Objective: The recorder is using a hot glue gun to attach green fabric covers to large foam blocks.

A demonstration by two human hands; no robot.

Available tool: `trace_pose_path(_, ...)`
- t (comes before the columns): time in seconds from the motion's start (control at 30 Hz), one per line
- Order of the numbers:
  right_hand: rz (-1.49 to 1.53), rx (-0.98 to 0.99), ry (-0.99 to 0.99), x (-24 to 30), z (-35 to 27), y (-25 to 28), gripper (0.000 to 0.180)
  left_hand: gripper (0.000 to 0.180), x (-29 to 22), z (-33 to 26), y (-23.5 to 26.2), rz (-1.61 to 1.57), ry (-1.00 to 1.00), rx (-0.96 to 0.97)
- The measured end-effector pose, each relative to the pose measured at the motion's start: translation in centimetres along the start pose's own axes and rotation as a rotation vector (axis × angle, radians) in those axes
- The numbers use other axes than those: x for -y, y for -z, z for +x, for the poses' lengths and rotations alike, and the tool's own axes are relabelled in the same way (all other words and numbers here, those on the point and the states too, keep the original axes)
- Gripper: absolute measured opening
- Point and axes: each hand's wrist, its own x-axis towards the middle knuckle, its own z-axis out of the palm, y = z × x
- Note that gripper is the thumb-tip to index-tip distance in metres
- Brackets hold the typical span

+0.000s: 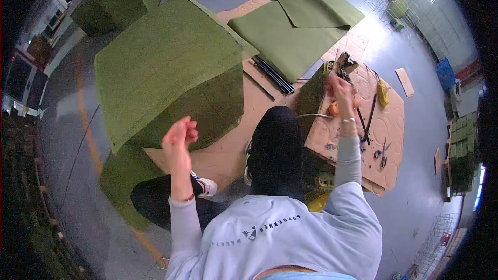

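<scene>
The big block (171, 67) in front of you is covered in mossy green felt. The folded sheets (295, 26) behind it are the same green. The cardboard (384, 119) under your work is light brown, with pale ring patterns on it. Your trousers (275, 150) are black. Your shirt (280, 238) is pale grey-white with small dark print on it, and your sleeves are grey. Your shoe (206, 186) is white with a dark edge. The floor (72, 140) is shiny grey with an orange stripe. A small orange thing (334, 108) sits under your right hand (340, 89).
</scene>
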Motion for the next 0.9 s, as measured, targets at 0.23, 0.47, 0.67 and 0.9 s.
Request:
trace_pose_path(0.23,0.7,0.673,-0.317,18.4,-1.4,-15.5,0.045,0.036,-0.6,5.1,-6.8,-0.278,0.177,0.083)
trace_pose_path(0.47,0.62,0.662,-0.124,18.6,-1.5,-18.7,0.025,0.026,-0.2,6.6,-9.2,-0.317,0.221,0.069)
trace_pose_path(0.67,0.64,0.502,0.004,17.3,-1.7,-20.6,0.019,0.024,1.5,7.4,-10.5,-0.223,0.172,-0.007)
trace_pose_path(0.9,0.684,0.323,0.037,16.9,-1.8,-22.2,0.024,0.026,3.1,7.9,-11.1,-0.098,0.008,-0.1)
